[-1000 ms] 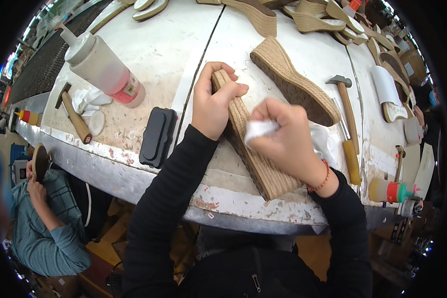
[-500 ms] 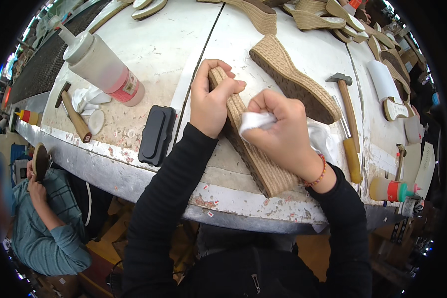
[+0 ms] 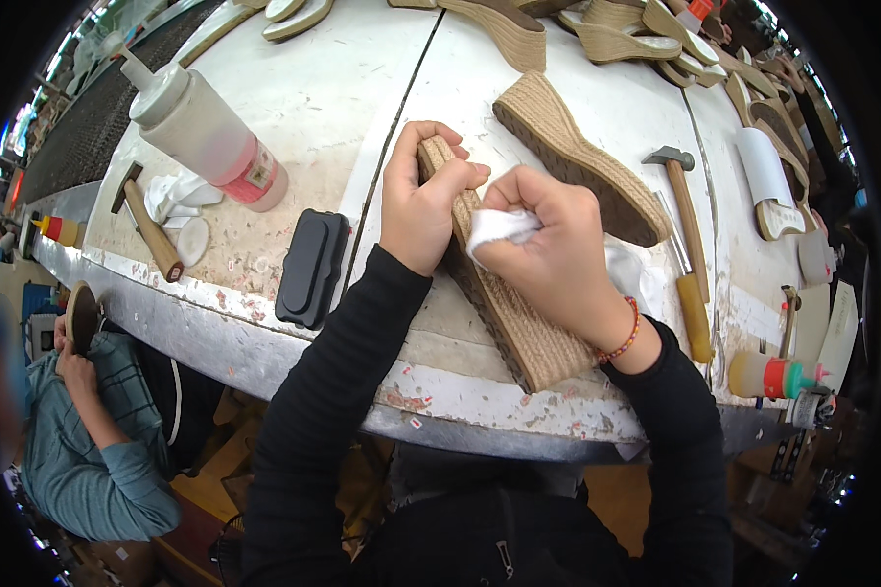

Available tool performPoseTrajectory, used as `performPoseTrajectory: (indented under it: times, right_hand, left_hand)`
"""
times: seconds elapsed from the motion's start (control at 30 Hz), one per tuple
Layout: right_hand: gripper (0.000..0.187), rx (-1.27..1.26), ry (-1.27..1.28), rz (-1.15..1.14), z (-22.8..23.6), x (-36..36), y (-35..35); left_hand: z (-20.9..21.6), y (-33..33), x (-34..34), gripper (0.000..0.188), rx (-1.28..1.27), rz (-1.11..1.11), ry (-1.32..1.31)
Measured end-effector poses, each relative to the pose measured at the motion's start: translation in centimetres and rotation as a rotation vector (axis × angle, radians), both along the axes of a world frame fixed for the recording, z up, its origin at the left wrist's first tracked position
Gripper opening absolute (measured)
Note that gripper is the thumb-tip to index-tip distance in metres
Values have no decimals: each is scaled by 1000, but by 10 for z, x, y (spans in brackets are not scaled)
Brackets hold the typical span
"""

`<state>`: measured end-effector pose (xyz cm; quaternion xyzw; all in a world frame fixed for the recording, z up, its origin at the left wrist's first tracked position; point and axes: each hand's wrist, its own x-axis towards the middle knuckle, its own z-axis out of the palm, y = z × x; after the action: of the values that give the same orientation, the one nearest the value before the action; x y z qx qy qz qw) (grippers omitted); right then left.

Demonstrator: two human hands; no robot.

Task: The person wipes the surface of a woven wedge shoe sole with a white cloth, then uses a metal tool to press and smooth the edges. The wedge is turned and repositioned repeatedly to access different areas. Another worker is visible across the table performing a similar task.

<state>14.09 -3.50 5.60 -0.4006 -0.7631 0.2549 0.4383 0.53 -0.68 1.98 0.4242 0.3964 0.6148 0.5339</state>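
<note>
Two bare hands work over one wedge sole (image 3: 533, 328) covered in woven tan braid. The left hand's (image 3: 423, 201) fingers are wrapped around its narrow upper end, thumb across the near face. The right hand's (image 3: 556, 249) fingers are pinched together on a bunched white cloth (image 3: 501, 227), which appears to touch the sole's braided side midway along. From the left fingers the sole slants down and right beneath the right hand, its thick end near the front edge of the desk (image 3: 347, 108).

Just beyond the right hand lies a second wedge (image 3: 578, 161). To the left, a black oblong case (image 3: 311, 269) hides whatever it holds; past it stands a large translucent squeeze bottle (image 3: 201, 132), pinkish low down behind a pink-red label. Far right, a small bottle (image 3: 754, 375) with a red band and green cap shows yellowish contents. At far left is a small yellow bottle (image 3: 59, 231); its fill cannot be made out.
</note>
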Motion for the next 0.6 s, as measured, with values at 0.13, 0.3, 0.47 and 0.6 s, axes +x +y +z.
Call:
performPoseTrajectory:
  times: [0.13, 0.3, 0.47, 0.6]
  right_hand:
    - [14, -149, -87, 73, -1, 14, -13]
    - [13, -48, 2, 16, -2, 4, -3]
    - [13, -89, -57, 54, -3, 11, -7]
    - [13, -5, 37, 11, -7, 4, -3]
  left_hand:
    - [2, -1, 1, 27, -8, 9, -14]
    - [0, 1, 0, 26, -5, -3, -22]
    - [0, -1, 1, 27, -1, -9, -36]
    - [-1, 0, 0, 26, -11, -21, -20]
